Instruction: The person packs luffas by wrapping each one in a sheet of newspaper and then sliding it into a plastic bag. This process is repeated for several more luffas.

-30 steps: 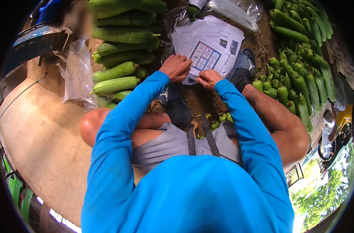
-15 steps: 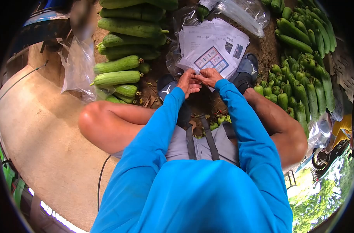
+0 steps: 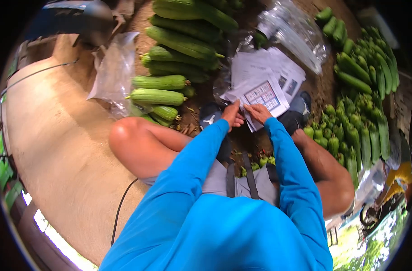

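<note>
A loose pile of printed paper sheets (image 3: pixel 251 67) lies on the ground between my feet. Its top sheet (image 3: pixel 282 107) carries a grid of small pictures in a blue frame. My left hand (image 3: pixel 233 116) is closed at the near left edge of the sheets, thumb and forefinger pinching the paper. Close beside it, my right hand (image 3: pixel 258 113) grips the near edge of the top sheet with bent fingers. A paper corner hangs down below the right hand. My fingertips partly hide where the sheets are held.
Long green gourds (image 3: pixel 158 96) lie in a row at the left, near a clear plastic bag (image 3: pixel 113 72). More plastic wrap (image 3: pixel 301 36) lies beyond the papers. Piled green gourds (image 3: pixel 350 126) fill the right side. Sandals (image 3: pixel 210 116) flank the sheets.
My hands have drawn slightly apart, and the right hand now lies over the sheet's near edge. The whole view has shifted, so the scene sits lower and further right.
</note>
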`<action>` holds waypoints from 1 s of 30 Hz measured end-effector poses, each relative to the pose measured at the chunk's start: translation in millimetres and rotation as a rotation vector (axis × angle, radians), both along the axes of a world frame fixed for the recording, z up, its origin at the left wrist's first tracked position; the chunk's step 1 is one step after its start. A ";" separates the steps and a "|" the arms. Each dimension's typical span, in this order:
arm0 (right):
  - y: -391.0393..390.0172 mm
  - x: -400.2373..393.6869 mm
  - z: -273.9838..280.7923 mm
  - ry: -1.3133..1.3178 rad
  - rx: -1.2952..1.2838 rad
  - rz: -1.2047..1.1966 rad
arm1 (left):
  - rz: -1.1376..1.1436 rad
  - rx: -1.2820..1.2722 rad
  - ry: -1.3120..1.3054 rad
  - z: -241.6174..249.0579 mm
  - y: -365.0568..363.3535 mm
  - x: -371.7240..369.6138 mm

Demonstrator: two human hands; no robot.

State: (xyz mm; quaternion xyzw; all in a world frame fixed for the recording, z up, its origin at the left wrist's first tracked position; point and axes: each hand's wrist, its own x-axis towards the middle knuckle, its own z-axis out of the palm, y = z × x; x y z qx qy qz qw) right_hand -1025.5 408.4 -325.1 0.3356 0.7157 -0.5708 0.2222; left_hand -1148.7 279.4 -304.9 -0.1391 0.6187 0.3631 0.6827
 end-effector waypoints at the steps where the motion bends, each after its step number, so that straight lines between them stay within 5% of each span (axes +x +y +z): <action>1: 1.6 -1.8 11.4 0.014 -0.029 -0.037 | 0.005 -0.007 0.011 0.1 -1.4 1.0; 4: -1.3 -2.3 7.8 -0.051 0.003 -0.030 | -0.008 0.003 0.004 -3.6 -3.2 0.0; 7: -9.8 -1.0 -2.8 0.346 0.306 0.075 | 0.056 0.030 0.029 -4.8 -6.0 6.4; 10: -12.9 -4.7 0.9 0.437 0.350 0.067 | 0.135 0.058 0.058 -12.7 -7.3 8.9; 20: 22.7 -11.4 33.6 0.084 0.220 -0.134 | 0.162 0.027 0.076 1.9 1.0 1.6; 25: 23.3 -7.9 38.0 0.091 0.350 -0.179 | -0.075 -0.070 0.207 -25.0 -14.8 9.2; 30: 17.8 -8.3 32.7 0.129 0.510 -0.063 | -0.522 -0.179 0.225 25.2 -2.1 -16.3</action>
